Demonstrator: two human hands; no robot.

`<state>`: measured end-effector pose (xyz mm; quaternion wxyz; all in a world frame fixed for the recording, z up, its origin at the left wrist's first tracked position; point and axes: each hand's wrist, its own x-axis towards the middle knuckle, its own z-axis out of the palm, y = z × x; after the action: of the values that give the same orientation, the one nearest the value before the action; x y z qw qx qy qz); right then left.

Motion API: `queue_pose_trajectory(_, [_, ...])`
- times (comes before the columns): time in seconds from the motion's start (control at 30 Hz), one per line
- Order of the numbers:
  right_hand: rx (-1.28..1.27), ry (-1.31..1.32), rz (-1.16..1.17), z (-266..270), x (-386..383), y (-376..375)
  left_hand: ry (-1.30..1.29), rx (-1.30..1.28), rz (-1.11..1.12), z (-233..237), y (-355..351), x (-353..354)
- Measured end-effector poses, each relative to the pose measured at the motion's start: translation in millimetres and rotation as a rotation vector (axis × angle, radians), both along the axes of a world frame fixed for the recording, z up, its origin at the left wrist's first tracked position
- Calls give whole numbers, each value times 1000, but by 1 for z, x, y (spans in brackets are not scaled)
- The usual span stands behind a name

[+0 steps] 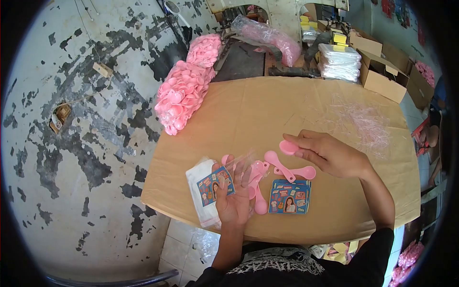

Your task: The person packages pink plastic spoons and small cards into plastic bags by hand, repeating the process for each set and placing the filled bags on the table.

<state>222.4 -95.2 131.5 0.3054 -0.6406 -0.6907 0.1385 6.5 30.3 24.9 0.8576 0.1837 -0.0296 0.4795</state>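
My right hand [325,152] pinches a pink plastic measuring spoon [289,147] between thumb and fingers, raised over the table. Held under the thumb of my left hand [234,205] is a blue printed card [210,189], with a clear plastic bag [246,167] spread over the fingers. A pile of white-looking plastic bags [197,174] lies beneath that hand. Between my hands are several loose pink measuring spoons [278,165], some partly hidden by the left fingers. Just below the right hand sits a stack of blue printed cards [289,197].
Bulging clear bags of pink spoons [184,93] stand at the table's back left. Thin pink strands [366,124] lie at the right. Packed plastic bundles [339,62] and open cardboard boxes [385,74] are beyond the far edge. A peeling wall [95,138] borders the left.
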Motion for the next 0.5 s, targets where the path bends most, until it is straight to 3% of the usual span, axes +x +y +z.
queue_pose_trajectory(0.1, [115, 313, -36, 5, -13, -4, 70, 64, -2, 0, -1, 1])
queue_pose_trajectory(0.2, [-76, 505, 7, 26, -28, -12, 148, 138, -14, 4, -7, 1])
queue_pose_trajectory(0.37, [111, 351, 112, 11, -40, -14, 24, 274, -170, 4, -26, 15])
queue_pose_trajectory(0.5, [75, 456, 114, 18, -49, -18, 43, 152, -163, 0, -37, 22])
